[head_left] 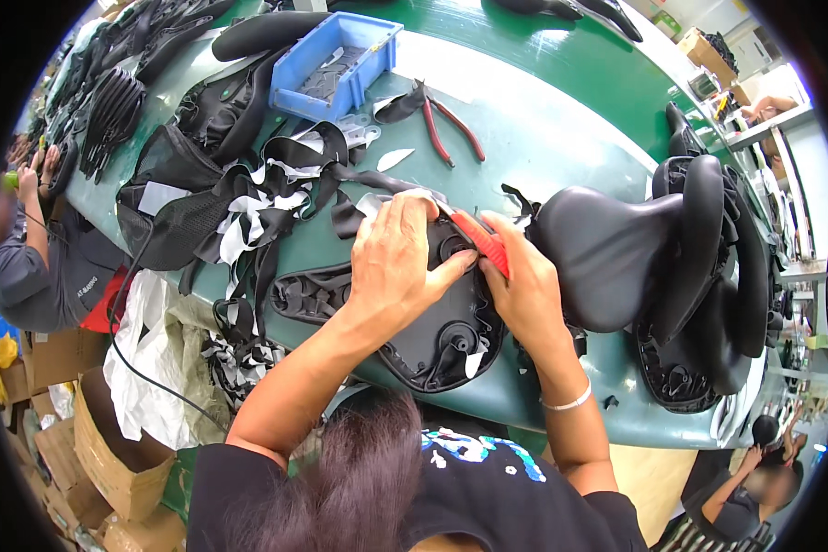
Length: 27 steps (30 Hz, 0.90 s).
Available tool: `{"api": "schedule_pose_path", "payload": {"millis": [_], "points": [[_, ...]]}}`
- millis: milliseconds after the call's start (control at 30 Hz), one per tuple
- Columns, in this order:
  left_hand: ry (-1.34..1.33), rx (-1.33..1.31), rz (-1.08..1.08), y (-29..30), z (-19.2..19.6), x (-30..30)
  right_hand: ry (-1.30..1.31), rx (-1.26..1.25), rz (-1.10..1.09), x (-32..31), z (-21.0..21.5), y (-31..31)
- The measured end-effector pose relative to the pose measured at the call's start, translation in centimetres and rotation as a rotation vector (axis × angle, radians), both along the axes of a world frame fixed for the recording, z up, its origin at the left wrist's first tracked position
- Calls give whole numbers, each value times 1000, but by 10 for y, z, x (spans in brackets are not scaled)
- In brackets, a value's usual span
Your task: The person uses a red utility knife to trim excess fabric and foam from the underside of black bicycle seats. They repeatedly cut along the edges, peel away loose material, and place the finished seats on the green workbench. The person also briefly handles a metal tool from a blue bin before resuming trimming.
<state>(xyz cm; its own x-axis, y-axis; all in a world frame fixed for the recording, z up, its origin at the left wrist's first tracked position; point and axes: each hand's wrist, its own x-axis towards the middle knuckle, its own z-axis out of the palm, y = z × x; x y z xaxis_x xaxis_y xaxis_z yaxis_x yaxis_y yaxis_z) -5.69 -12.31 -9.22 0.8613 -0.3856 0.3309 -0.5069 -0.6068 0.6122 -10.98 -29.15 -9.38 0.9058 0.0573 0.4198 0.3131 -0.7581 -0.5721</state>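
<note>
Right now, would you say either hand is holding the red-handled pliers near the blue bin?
No, the red-handled pliers lie on the table, apart from the left hand and the right hand.

My top (543, 520): black, short-sleeved, with a white, blue and green print (469, 447). My right forearm (575, 432): one slim, pale bangle (570, 400). My hair (368, 474): long, straight.

Saddles (587, 248) beside right grip (530, 276); room beyond pliers (435, 135)

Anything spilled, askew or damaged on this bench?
Nothing clearly damaged, but the tangled black-and-white scraps look untidy, sprawling over the table left of the upturned saddle and drooping past the table's edge.
</note>
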Motion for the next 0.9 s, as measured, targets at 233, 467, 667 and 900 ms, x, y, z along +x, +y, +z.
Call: {"api": "schedule_pose_path", "payload": {"millis": [233, 467, 667, 900], "points": [[-68, 19, 33, 4, -6, 1, 320, 545, -119, -11, 10, -18], [-317, 52, -365, -21, 13, 0, 345, 783, -137, -25, 25, -12], [-291, 46, -237, -18, -11, 17, 268, 222, -220, -48, 26, -26], [-326, -90, -126, -23, -5, 17, 306, -422, -154, -55, 42, -24]]}}
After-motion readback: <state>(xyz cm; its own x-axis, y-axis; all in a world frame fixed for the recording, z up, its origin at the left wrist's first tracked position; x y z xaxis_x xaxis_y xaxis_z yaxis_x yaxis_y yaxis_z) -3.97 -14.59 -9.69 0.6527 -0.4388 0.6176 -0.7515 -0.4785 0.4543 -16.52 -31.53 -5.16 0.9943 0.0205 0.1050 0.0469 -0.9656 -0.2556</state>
